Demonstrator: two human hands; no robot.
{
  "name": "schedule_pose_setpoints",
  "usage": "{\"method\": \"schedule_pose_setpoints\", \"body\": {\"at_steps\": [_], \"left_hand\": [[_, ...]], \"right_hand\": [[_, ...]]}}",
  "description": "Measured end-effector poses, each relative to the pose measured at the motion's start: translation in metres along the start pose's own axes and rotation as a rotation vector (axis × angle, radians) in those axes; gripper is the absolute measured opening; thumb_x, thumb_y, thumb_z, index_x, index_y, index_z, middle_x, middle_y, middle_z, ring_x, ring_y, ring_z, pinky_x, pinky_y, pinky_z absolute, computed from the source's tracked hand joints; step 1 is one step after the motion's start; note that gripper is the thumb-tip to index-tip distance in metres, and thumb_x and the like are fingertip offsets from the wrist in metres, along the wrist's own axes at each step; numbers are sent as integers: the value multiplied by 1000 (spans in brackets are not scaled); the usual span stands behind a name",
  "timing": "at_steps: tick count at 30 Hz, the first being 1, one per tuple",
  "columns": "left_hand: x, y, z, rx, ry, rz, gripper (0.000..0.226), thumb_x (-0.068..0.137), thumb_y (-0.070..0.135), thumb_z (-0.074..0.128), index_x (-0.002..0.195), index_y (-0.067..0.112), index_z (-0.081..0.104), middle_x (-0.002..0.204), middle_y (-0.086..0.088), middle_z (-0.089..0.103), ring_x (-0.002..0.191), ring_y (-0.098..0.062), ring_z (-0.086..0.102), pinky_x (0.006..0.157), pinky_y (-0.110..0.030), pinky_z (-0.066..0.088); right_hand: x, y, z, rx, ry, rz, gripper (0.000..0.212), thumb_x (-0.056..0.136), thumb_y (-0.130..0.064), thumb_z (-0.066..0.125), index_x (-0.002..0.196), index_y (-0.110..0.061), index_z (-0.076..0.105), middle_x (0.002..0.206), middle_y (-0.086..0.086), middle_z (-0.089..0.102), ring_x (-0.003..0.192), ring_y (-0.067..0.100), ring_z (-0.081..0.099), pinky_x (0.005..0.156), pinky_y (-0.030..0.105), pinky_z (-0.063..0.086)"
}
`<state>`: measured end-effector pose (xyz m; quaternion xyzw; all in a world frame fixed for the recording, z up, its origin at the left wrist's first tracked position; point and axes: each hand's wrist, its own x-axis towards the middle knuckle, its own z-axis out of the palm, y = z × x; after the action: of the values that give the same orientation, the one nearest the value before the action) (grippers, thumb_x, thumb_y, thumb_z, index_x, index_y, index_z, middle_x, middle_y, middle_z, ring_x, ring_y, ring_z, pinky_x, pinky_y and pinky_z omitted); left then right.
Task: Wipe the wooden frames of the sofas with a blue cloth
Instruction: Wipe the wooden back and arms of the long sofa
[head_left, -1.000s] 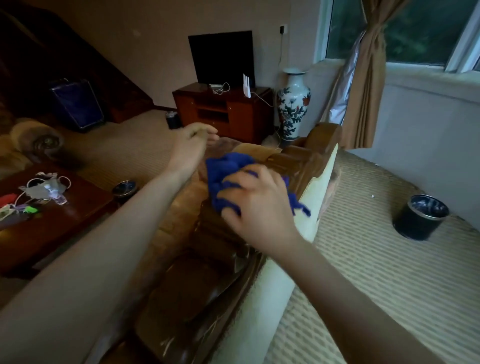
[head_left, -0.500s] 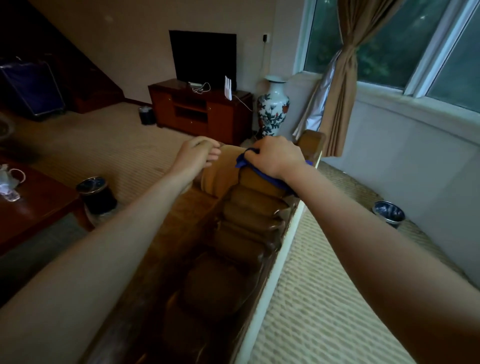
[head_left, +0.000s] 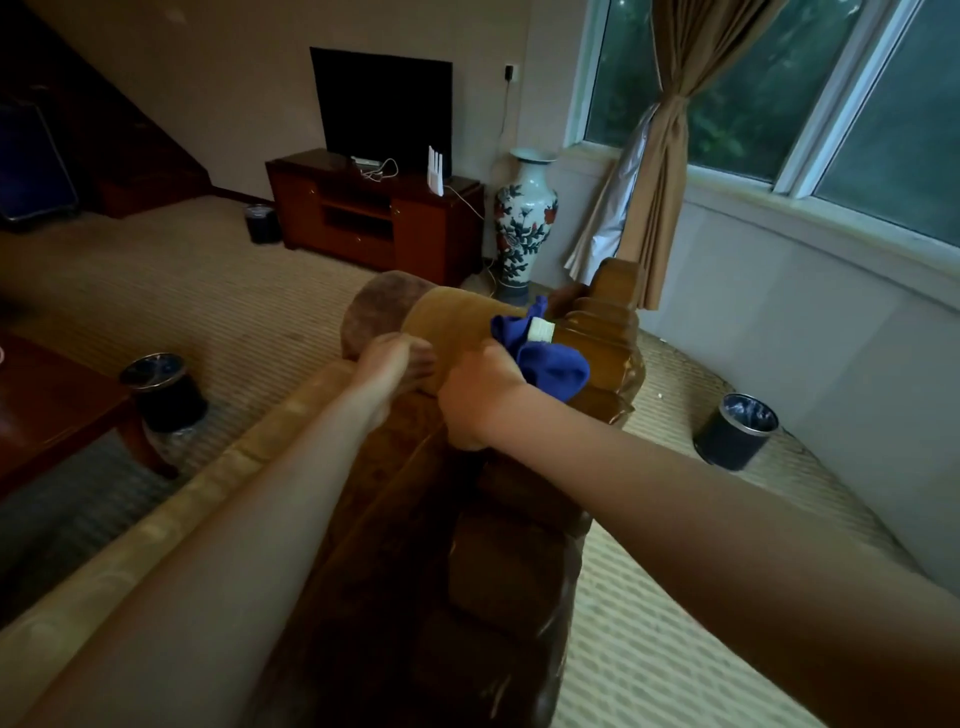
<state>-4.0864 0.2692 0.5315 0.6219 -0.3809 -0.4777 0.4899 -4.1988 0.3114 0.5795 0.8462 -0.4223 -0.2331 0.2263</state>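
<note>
Right hand (head_left: 480, 397) in the middle of the frame, fingers curled tight around the blue cloth (head_left: 545, 353). Cloth bunched up and pressed on the carved wooden frame (head_left: 597, 358) at the top of the sofa back, just right of the round brown cushion roll (head_left: 415, 322). A small white tag poking out of the cloth. Left hand (head_left: 389, 364) resting on the roll, fingers bent loosely over it, holding nothing.

Step in hand, by the look of it: rubbing the top of the wood near the end post. To do it well: spread the cloth out flatter, so more of it touches the wood. Push down softly and slide along the bumps and grooves, not only over the tops. Follow the carved steps toward the tall end piece at upper right. Keep the left hand steady on the roll for balance. Turn the cloth to a clean side when one side gets dusty. Lots of dark carved wood at the bottom of the frame, maybe not wiped yet, hard to tell.
</note>
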Motion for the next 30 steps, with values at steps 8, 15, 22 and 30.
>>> {"method": "schedule_pose_setpoints", "body": {"at_steps": [8,15,22,30], "left_hand": [[8,-12,-12,-13,-106,-8,23,98,18,40,93,15,62,99,-7,69,99,-21,64,93,-36,50],[8,-13,-16,-61,-72,32,20,95,14,45,87,13,63,95,-8,67,88,-20,64,78,-29,49],[2,-22,-50,-20,-16,78,28,98,17,37,86,17,62,96,-4,67,90,-16,63,84,-31,49],[-9,-20,-47,-47,-40,93,25,97,17,40,87,17,63,94,-2,66,93,-17,63,87,-33,48]], "right_hand": [[-6,39,-54,213,-182,138,29,100,-28,39,122,-13,51,136,6,46,123,29,42,103,45,33],[25,-21,-16,58,-373,68,40,101,-20,33,138,-11,41,147,11,37,137,31,30,111,46,23],[-4,-54,-12,122,-213,-196,34,97,-27,48,127,-11,52,133,10,48,118,30,49,88,40,41],[-13,-45,-23,55,-184,-31,36,98,-20,41,132,-11,48,137,10,48,124,31,46,96,40,36]]}}
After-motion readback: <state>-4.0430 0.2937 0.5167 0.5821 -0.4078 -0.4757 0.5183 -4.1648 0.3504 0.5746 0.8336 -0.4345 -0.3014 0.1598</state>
